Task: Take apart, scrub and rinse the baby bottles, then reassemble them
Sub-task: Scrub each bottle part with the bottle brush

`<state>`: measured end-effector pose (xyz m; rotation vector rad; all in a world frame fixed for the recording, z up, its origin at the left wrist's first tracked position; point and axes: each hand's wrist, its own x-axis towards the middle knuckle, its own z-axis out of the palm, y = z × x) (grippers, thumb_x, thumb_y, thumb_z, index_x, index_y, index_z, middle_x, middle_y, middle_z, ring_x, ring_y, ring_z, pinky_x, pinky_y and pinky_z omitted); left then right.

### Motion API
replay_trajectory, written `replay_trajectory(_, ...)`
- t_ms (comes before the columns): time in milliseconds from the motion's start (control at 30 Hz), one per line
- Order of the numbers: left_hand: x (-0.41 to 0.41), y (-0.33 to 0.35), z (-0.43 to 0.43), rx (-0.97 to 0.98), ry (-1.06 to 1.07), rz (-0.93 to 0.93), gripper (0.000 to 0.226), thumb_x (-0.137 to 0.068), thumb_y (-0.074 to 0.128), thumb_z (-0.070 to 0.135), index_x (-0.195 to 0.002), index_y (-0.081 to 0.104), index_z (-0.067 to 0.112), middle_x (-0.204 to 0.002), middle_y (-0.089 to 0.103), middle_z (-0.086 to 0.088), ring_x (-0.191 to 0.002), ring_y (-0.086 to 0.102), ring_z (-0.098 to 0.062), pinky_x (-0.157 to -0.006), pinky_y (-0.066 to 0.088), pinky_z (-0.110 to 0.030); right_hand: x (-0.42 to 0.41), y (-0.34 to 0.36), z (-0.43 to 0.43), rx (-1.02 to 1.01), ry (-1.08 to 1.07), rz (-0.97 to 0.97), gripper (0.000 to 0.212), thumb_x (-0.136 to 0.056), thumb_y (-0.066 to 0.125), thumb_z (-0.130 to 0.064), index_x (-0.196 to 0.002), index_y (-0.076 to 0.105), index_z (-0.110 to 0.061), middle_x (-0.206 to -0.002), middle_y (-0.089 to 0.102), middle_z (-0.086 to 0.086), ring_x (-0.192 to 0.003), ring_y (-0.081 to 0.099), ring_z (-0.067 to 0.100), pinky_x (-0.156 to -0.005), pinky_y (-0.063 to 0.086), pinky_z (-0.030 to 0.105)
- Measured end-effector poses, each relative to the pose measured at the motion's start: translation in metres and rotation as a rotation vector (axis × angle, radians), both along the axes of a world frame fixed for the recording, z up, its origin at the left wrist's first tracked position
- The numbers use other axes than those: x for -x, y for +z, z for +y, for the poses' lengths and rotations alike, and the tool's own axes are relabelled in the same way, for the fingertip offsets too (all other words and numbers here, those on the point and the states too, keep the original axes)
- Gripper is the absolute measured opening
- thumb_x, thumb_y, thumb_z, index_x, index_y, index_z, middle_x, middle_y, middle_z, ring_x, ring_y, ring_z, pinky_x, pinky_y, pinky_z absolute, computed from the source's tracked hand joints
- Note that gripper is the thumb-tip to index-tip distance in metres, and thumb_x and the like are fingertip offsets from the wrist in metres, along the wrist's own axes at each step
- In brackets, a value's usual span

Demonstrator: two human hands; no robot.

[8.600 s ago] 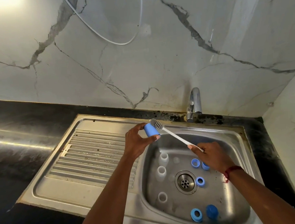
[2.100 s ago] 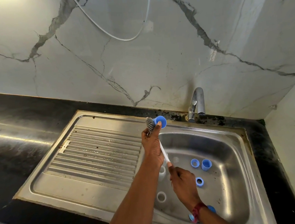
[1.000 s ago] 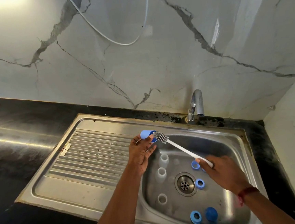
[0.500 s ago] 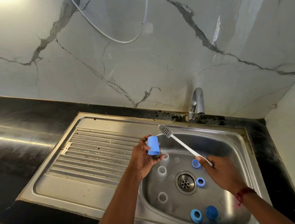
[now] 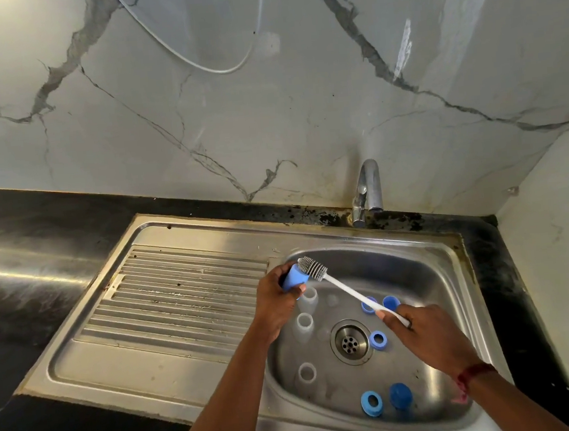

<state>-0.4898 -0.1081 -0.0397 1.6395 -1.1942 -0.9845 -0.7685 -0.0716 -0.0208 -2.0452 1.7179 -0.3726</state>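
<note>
Baby bottle parts scattered in the stainless sink basin [image 5: 429, 271]. Blue cap [image 5: 293, 278] held above the basin's near-left rim, beside the ribbed drainboard [image 5: 180, 293]; left hand [image 5: 277, 302] grip clenched around it. Bottle brush [image 5: 315, 270] with bristle head touching the cap's open end, white handle slanting down to the right hand [image 5: 428, 337], grip closed on the handle end. Three clear bottle bodies [image 5: 307, 373] upright along the basin's left side, mouths up. Blue rings [image 5: 377, 339] and caps grouped right of the drain [image 5: 351, 343]; one ring and one cap [image 5: 400, 396] near the front wall. Free floor around the drain and toward the right wall. Tap [image 5: 367, 191] at the back rim, well clear of both hands. Black table [image 5: 23, 272] left of the drainboard; marble wall close behind.
</note>
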Motion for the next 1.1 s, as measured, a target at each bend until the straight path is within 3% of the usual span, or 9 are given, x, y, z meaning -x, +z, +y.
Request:
replay_trajectory(100,0.004,0.0,-0.003,0.005,-0.012,-0.129,0.05,-0.077,0.08,0.005,-0.125,0.066,0.012,-0.112,0.069,0.003,-0.096,0.064,-0.011,-0.075,0.046,-0.005,-0.004,0.004,0.003,0.028,-0.005,0.032,0.048,-0.098,0.048,-0.051,-0.055,0.044,-0.03,-0.04,0.041,-0.008,-0.047,0.053,0.0,-0.047,0.04,0.016)
replay_trajectory(233,0.014,0.009,-0.009,0.044,0.018,-0.159,0.048,-0.079,0.078,0.006,-0.124,0.065,0.01,-0.108,0.064,0.004,-0.094,0.061,-0.011,-0.074,0.042,-0.001,-0.014,0.008,-0.003,0.003,-0.054,0.005,0.046,-0.097,0.043,-0.054,-0.06,0.05,-0.027,-0.045,0.047,-0.005,-0.043,0.051,0.004,-0.047,0.04,0.016)
replay_trajectory(400,0.011,0.014,-0.017,0.013,0.09,-0.076,0.049,-0.08,0.08,0.009,-0.126,0.065,0.015,-0.115,0.067,-0.001,-0.101,0.064,-0.016,-0.09,0.055,-0.028,-0.007,-0.002,-0.013,0.037,-0.057,0.013,0.05,-0.095,0.039,-0.062,-0.063,0.05,-0.025,-0.05,0.049,-0.002,-0.046,0.046,0.008,-0.047,0.04,0.019)
replay_trajectory(567,0.005,0.014,-0.021,0.008,0.12,-0.087,0.048,-0.08,0.079,0.004,-0.125,0.066,0.013,-0.11,0.066,0.0,-0.095,0.062,-0.014,-0.079,0.049,-0.013,-0.004,-0.002,-0.01,0.057,0.0,0.046,0.045,-0.097,0.044,-0.056,-0.064,0.053,-0.028,-0.046,0.046,-0.005,-0.042,0.045,0.008,-0.045,0.036,0.016)
replay_trajectory(667,0.007,0.015,-0.023,0.008,0.067,-0.168,0.048,-0.078,0.08,0.006,-0.124,0.066,0.009,-0.11,0.066,0.0,-0.098,0.063,-0.017,-0.09,0.051,-0.027,-0.008,0.002,-0.009,0.065,0.011,0.04,0.045,-0.096,0.041,-0.059,-0.07,0.059,-0.026,-0.047,0.047,-0.006,-0.044,0.048,0.008,-0.047,0.037,0.015)
replay_trajectory(800,0.011,0.014,-0.024,-0.006,0.043,-0.222,0.045,-0.077,0.081,0.011,-0.119,0.067,0.009,-0.113,0.07,-0.008,-0.1,0.065,-0.024,-0.093,0.053,-0.042,-0.02,0.01,-0.011,0.055,-0.014,0.015,0.048,-0.098,0.043,-0.055,-0.059,0.047,-0.026,-0.047,0.044,-0.005,-0.044,0.044,0.007,-0.047,0.035,0.016)
replay_trajectory(967,0.012,0.016,-0.017,0.025,0.064,-0.164,0.05,-0.079,0.079,0.008,-0.126,0.063,0.013,-0.116,0.064,0.0,-0.104,0.061,-0.018,-0.094,0.053,-0.034,-0.021,0.012,-0.013,0.007,-0.041,-0.021,0.049,-0.098,0.046,-0.052,-0.056,0.041,-0.027,-0.047,0.041,-0.006,-0.042,0.04,0.006,-0.047,0.037,0.013)
replay_trajectory(1100,0.009,0.017,-0.014,0.024,0.121,-0.048,0.045,-0.08,0.078,0.003,-0.123,0.066,0.014,-0.109,0.065,0.003,-0.094,0.062,-0.011,-0.08,0.051,-0.014,-0.017,0.007,-0.006,-0.002,-0.052,-0.046,0.049,-0.098,0.048,-0.05,-0.055,0.045,-0.026,-0.042,0.043,-0.006,-0.04,0.045,0.006,-0.047,0.041,0.017)
